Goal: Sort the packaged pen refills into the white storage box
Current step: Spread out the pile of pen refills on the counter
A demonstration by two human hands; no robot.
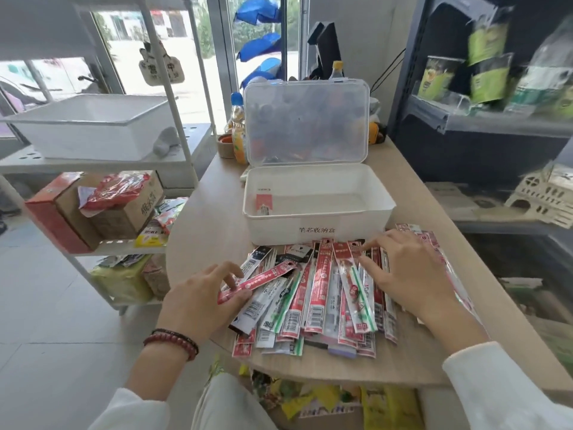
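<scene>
A white storage box (316, 226) stands open on the wooden table, its translucent lid (305, 122) upright behind it. One red refill pack (264, 202) lies inside at the left. In front of the box spreads a pile of packaged pen refills (322, 293), mostly red and white, some black. My left hand (201, 299) pinches a red refill pack (259, 282) at the pile's left edge. My right hand (406, 271) rests flat on the right side of the pile, fingers spread and touching packs.
A wooden table (210, 212) carries the box; a juice bottle (239, 131) and small cup (225, 146) stand behind it. A white rack with a tub (90, 125) and cardboard boxes (102, 209) is left. Dark shelves (483, 119) are right. Bags lie below.
</scene>
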